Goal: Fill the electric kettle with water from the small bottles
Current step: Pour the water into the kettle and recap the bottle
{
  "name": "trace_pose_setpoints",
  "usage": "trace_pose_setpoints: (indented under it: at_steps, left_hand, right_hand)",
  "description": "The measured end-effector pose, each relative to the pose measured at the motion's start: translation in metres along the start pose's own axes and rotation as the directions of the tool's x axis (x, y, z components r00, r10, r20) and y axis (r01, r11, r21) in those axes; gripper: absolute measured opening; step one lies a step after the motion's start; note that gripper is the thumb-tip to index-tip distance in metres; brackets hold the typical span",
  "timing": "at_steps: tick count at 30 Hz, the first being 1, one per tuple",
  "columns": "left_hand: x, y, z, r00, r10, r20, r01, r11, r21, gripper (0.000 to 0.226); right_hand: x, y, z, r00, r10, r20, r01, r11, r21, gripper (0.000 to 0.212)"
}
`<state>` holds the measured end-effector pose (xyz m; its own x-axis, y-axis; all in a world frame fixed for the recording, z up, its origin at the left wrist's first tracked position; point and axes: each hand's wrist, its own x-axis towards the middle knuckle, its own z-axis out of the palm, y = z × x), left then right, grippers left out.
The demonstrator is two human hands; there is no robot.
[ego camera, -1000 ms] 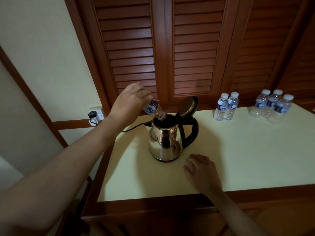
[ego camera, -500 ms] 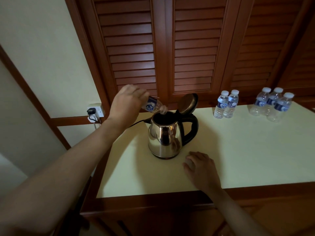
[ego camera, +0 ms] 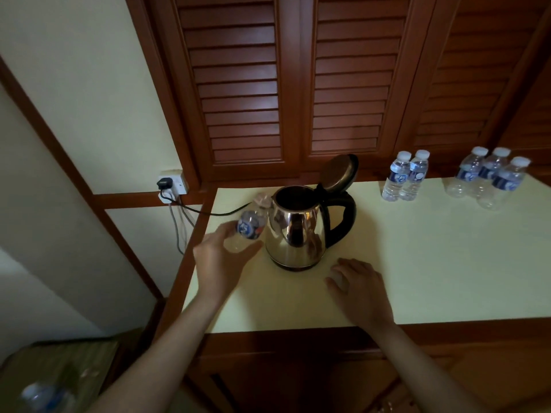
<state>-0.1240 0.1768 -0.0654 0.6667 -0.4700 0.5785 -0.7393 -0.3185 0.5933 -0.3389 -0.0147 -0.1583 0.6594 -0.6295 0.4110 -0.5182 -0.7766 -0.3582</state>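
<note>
- Since half a second ago the left hand (ego camera: 220, 260) has brought the bottle (ego camera: 250, 225) down from the mouth of the kettle (ego camera: 295, 231). The bottle is now low at the kettle's left side, just beside the steel wall, with its open neck pointing up and away.
- Its fingers and thumb are wrapped round the lower part of the bottle and hold it. The bottle looks clear and empty, so this pour is probably finished and the bottle is being taken away.
- The kettle stands upright on the table (ego camera: 432, 263) near the left edge. Its lid (ego camera: 340, 174) is tipped back over the black handle, which leaves the mouth free for the next pour. How much water is inside cannot be seen.
- The right hand (ego camera: 360, 284) rests on the table in front of the kettle, palm down and fingers loosely bent, gripping nothing clearly. A pale spot under the fingertips may be the cap, but this cannot be told.
- A pair of capped bottles (ego camera: 405, 177) stands behind and to the right of the kettle, and a group of three bottles (ego camera: 489, 180) is farther right. Both are well apart from the hands, so the next bottle needs a reach, most likely with the right hand.
- The cord (ego camera: 208, 211) runs from the kettle's left side to the wall socket (ego camera: 173, 183), close to where the left hand moves, so it could catch there.
</note>
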Motion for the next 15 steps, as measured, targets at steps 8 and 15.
trace_pose_setpoints:
  at_steps: [8, 15]
  left_hand:
    - [-0.051, 0.01, 0.024, 0.956, -0.217, 0.198, 0.263, 0.931, -0.254, 0.051]
    - [-0.066, 0.013, 0.032, 0.918, -0.293, 0.266, 0.37, 0.873, -0.316, 0.056]
  right_hand:
    - [0.0, 0.0, 0.0, 1.0, 0.013, -0.006, -0.013, 1.0, 0.023, 0.037]
    - [0.001, -0.003, -0.003, 0.999, 0.045, -0.006, -0.045, 0.998, 0.04, 0.026]
